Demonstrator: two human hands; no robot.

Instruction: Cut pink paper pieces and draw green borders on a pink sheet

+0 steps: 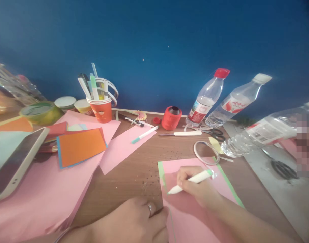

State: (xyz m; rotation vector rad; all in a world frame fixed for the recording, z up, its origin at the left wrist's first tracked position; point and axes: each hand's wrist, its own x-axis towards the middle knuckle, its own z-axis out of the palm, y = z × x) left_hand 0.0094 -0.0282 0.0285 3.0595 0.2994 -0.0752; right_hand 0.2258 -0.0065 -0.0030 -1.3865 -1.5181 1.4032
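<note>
My right hand [192, 184] grips a white marker [200, 177] with a green end. The marker's tip touches a pink sheet of paper [207, 222] near its left edge. Green strips run along the sheet's left and right edges, and a thin green line continues down its left side. My left hand [141, 221], with a ring on one finger, lies across the left edge of the same sheet. Its fingers are loosely bent and slightly apart, with nothing visible in them; the fingertips are partly cut off at the bottom of the view.
Behind the sheet lie a rolled white strip [206, 153], a white-handled knife [187, 133] and a capped marker [144, 135]. A red thread spool [171, 118], bottles [205, 101], a cup of pens [101, 111] stand near the wall. Phone [20, 162] and coloured papers [82, 146] lie left.
</note>
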